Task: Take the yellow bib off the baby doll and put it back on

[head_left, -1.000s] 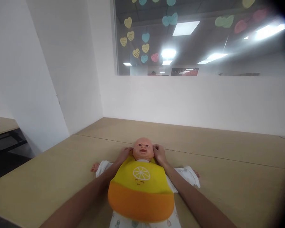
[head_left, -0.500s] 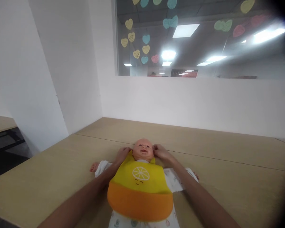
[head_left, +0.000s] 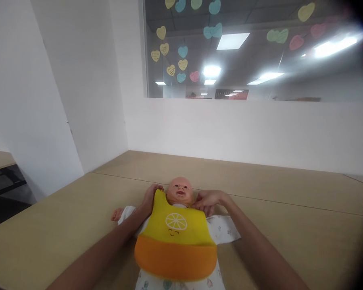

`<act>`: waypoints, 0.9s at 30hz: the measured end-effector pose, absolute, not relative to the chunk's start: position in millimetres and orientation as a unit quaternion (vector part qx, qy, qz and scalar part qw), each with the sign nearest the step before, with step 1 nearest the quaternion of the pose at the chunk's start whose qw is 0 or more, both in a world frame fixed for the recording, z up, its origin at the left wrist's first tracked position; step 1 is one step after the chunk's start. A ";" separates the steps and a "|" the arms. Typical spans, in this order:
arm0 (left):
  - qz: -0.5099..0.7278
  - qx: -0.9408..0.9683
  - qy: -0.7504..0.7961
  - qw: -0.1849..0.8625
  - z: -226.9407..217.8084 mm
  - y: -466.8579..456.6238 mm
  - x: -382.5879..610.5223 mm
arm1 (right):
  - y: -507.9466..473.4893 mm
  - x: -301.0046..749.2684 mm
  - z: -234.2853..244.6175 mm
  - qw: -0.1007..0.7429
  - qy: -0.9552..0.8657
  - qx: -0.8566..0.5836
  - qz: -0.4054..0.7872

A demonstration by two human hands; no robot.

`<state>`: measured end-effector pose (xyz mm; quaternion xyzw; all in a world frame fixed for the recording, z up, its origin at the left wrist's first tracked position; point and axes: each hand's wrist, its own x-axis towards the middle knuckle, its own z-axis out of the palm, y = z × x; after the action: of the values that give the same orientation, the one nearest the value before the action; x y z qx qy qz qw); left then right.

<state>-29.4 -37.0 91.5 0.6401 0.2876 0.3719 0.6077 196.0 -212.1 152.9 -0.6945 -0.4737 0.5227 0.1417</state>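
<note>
A baby doll [head_left: 180,189] in white printed clothes lies face up on the wooden table [head_left: 63,217]. Over its chest is a bib [head_left: 181,225], yellow above with a white citrus slice and a smiling mark, and with an orange pocket [head_left: 175,257] below. Beside the doll's head, my left hand [head_left: 150,199] is closed on the bib's left neck strap. My right hand [head_left: 211,200] is on the other side of the neck, its fingers pinched at the bib's right upper edge. The strap ends behind the neck are hidden.
A white wall [head_left: 245,133] rises behind the table, with a window [head_left: 245,60] carrying heart-shaped paper notes. At the left stands a white pillar [head_left: 87,88], and beyond it part of another table [head_left: 0,159] shows.
My right hand has come down from beside the doll's head to its neck, at the bib's edge. My left hand has shifted slightly outward with the left strap. The view has moved a little.
</note>
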 end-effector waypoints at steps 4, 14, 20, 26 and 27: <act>0.383 0.612 0.254 0.644 91.4 -36.9 -26.8 | -211.4 196.5 152.1 0.145 -0.501 -0.669 0.530; 0.366 0.601 0.252 0.664 91.2 -39.1 -26.2 | -210.0 190.0 159.7 0.152 -0.520 -0.676 0.500; 0.336 0.608 0.274 0.665 76.1 -23.9 -18.8 | -200.9 182.7 139.1 0.151 -0.527 -0.683 0.483; 0.349 0.666 0.276 0.599 79.9 -24.5 -17.9 | -204.3 180.7 140.7 0.131 -0.524 -0.724 0.428; 0.348 0.692 0.285 0.565 80.3 -24.0 -17.9 | -205.4 180.6 142.4 0.129 -0.526 -0.727 0.423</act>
<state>-17.9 -24.0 80.3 0.6916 0.2854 0.3477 0.5651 180.6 -205.4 142.4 -0.7266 -0.5262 0.4226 0.1288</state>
